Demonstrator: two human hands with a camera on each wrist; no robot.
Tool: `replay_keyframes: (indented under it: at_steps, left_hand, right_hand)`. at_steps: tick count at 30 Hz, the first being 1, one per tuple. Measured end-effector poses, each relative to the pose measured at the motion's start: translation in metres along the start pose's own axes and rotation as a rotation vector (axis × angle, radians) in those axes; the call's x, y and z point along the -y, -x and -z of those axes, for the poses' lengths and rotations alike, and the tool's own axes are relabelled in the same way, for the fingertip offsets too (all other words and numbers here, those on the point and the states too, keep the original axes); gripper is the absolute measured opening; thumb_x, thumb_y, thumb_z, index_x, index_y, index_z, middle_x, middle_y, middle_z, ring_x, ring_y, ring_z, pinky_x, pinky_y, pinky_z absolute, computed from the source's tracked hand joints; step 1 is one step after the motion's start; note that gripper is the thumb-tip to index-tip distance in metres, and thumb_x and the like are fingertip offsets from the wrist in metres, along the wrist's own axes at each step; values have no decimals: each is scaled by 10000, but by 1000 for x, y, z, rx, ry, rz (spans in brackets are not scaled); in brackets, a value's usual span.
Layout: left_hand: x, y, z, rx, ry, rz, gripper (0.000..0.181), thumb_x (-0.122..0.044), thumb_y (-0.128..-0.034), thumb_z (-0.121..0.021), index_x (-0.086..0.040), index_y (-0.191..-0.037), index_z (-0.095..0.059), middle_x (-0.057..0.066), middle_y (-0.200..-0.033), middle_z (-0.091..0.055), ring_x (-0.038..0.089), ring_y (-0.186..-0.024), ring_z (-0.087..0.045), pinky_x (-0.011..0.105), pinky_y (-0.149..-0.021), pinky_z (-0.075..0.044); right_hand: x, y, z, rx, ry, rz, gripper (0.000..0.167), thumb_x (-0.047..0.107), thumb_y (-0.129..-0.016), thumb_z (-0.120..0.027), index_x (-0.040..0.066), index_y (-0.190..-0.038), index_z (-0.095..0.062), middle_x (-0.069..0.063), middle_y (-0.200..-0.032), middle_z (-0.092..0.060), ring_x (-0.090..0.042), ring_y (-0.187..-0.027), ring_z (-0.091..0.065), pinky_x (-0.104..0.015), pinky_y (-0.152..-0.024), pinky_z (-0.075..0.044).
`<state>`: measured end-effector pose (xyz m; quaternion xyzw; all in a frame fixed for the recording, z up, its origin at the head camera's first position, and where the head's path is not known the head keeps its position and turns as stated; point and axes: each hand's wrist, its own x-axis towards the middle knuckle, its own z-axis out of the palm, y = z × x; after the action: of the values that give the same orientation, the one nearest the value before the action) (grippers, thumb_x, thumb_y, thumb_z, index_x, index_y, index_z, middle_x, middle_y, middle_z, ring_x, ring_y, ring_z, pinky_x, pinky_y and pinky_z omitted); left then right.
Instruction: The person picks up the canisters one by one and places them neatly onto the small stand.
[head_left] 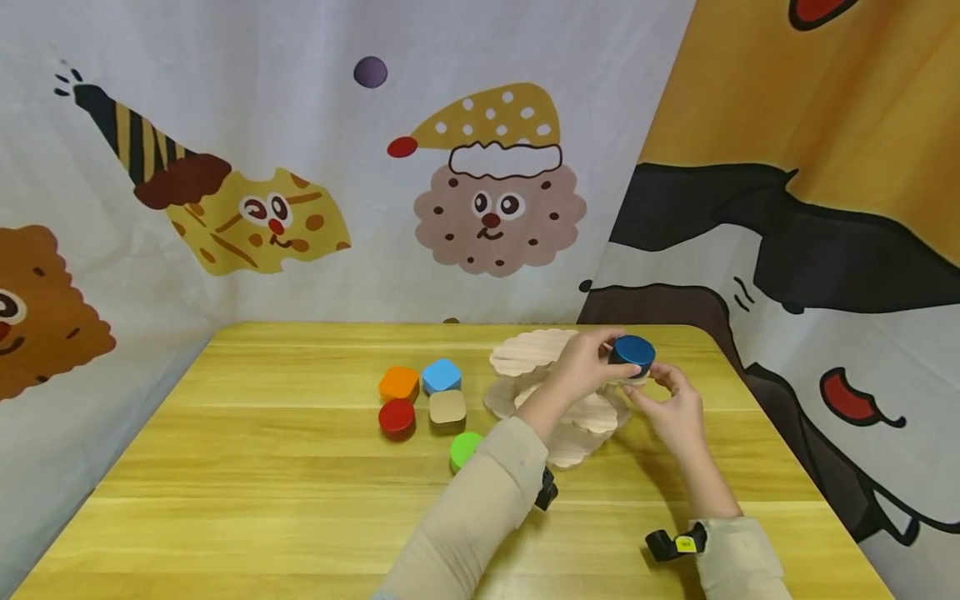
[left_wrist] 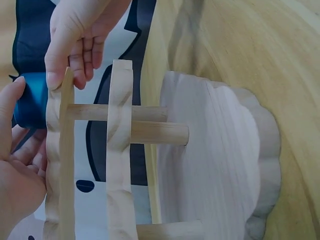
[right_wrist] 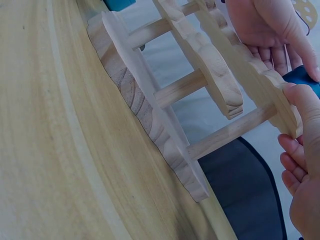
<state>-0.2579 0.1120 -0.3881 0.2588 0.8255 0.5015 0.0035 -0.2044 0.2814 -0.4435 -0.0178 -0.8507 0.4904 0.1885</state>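
Observation:
A dark blue round block (head_left: 632, 353) is pinched by the left hand (head_left: 583, 363) at the top of a wooden tiered stand (head_left: 531, 352). The left wrist view shows the same blue block (left_wrist: 33, 100) against the outer face of the top board (left_wrist: 60, 160), with the left hand's (left_wrist: 17, 165) fingers around it. The right hand (head_left: 675, 408) pinches the edge of that top board; in the right wrist view this hand (right_wrist: 307, 145) has its thumb and fingers on the board's end (right_wrist: 287, 117), beside the blue block (right_wrist: 302, 77).
Left of the stand lie an orange block (head_left: 399, 384), a light blue block (head_left: 442, 377), a red round block (head_left: 397, 418), a beige block (head_left: 447, 412) and a green round block (head_left: 465, 450), partly behind the left sleeve. A printed curtain (head_left: 300, 292) hangs behind the wooden table (head_left: 262, 467).

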Motion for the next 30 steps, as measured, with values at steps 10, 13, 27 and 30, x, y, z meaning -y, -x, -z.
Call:
replay_keyframes:
  at_steps: [10,13,27,30]
  left_hand:
    - [-6,6,9,-14,18,18,659,-374,-811,-763,-177,-1388,-512,-34,-1304,-571,123,-1095,-558,210,-849,-466]
    - [-8,8,14,-31,29,7,673,-379,-810,-763,-174,-1395,-502,-54,-1310,-562,143,-1127,-541,231,-869,-461]
    - [-20,33,38,-122,103,-71,663,-376,-813,-765,-186,-1393,-504,-76,-1229,-579,141,-1106,-517,269,-819,-478]
    - [-23,39,43,-138,120,-88,655,-370,-816,-765,-190,-1391,-507,-87,-1228,-579,122,-1106,-515,310,-831,-491]
  right_hand:
    - [1,0,0,5,-12,-14,557,197,-814,-782,-74,-1218,-513,-241,-1218,-545,-383,-1182,-446,-552,-985,-349]
    - [1,0,0,4,-14,-11,553,189,-815,-780,-78,-1218,-512,-244,-1222,-545,-383,-1183,-446,-554,-987,-346]
    - [0,0,0,-3,-29,-10,548,163,-804,-787,-84,-1211,-515,-252,-1221,-547,-386,-1185,-449,-560,-998,-334]
    - [1,0,0,-3,-26,-13,550,170,-804,-789,-81,-1210,-516,-249,-1225,-548,-384,-1185,-450,-560,-998,-335]
